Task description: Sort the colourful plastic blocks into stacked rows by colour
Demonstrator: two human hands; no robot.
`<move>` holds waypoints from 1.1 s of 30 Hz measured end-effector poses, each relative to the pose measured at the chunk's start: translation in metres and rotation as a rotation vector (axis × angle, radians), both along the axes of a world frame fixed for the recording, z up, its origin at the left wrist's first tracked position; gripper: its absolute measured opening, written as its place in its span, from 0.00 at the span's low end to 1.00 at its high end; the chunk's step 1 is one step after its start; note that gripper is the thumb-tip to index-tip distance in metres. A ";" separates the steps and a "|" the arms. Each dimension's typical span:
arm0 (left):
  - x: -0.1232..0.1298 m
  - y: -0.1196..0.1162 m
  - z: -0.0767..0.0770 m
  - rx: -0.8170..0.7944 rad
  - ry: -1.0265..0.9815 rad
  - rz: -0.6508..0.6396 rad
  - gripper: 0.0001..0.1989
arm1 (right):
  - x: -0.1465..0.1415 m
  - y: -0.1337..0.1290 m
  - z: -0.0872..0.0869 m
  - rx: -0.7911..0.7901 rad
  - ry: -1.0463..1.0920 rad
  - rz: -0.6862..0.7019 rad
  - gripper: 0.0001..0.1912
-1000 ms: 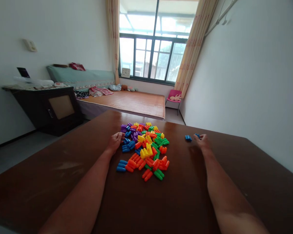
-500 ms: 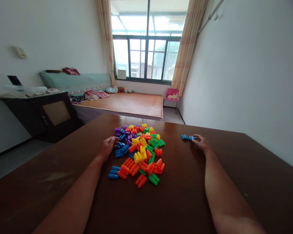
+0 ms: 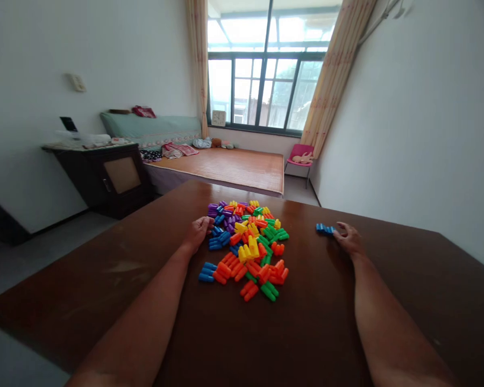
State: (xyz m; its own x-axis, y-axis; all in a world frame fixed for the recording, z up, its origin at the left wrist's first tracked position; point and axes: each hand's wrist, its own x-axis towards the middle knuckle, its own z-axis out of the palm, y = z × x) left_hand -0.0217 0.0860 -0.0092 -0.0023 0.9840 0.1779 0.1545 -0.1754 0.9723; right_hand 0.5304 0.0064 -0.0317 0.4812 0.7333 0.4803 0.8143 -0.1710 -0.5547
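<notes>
Both hands of the seated person are positioned over the brown tabletop [image 3: 274,344], one at each side of the work area. Left hand [image 3: 199,232]: placed at the left edge of the block pile [image 3: 246,236], fingers curled; whether a block is gripped cannot be told. Right hand [image 3: 350,239]: well apart from the pile, partly open, fingers bent, with the fingertips at the right end of a short row of blue plastic blocks [image 3: 325,229]. The row lies flat, immediately to the left of the right hand. The pile lies between the hands, nearer the left, and consists of plastic blocks with rounded prongs. Purple blocks [image 3: 213,209] sit just beyond the left hand; blue blocks [image 3: 219,241] sit beside its fingers. Yellow blocks [image 3: 248,251] rest to the right of the left hand, among orange and green units. Green blocks [image 3: 270,291] and orange blocks [image 3: 249,291] form the pile edge closest to the person's body. Past both hands, beyond the far table edge, stands a bed [image 3: 229,167] below a window [image 3: 266,91]. A pink chair [image 3: 300,153] holding a plush toy [image 3: 303,158] stands to the bed's right; a dark cabinet [image 3: 92,172] stands to its left.
</notes>
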 end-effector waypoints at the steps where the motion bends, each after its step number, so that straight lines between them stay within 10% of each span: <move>1: 0.001 0.000 0.000 0.001 -0.003 0.004 0.27 | -0.007 0.003 0.007 0.060 -0.035 -0.039 0.22; 5: 0.002 0.000 -0.001 0.003 -0.021 0.020 0.26 | -0.085 0.011 0.050 0.210 -0.108 0.034 0.18; 12: 0.004 0.001 -0.005 0.023 -0.029 0.001 0.24 | -0.316 0.000 0.078 0.019 -0.419 1.072 0.18; 19: 0.003 0.002 -0.004 0.034 -0.031 -0.032 0.25 | -0.378 0.009 0.081 -0.107 -0.544 1.046 0.21; 26: 0.001 0.005 -0.004 0.027 -0.010 -0.039 0.26 | -0.292 0.001 0.101 0.083 -0.172 0.863 0.17; 33: 0.000 0.007 -0.003 0.009 0.037 -0.012 0.27 | -0.031 -0.014 0.038 0.099 0.171 -0.233 0.27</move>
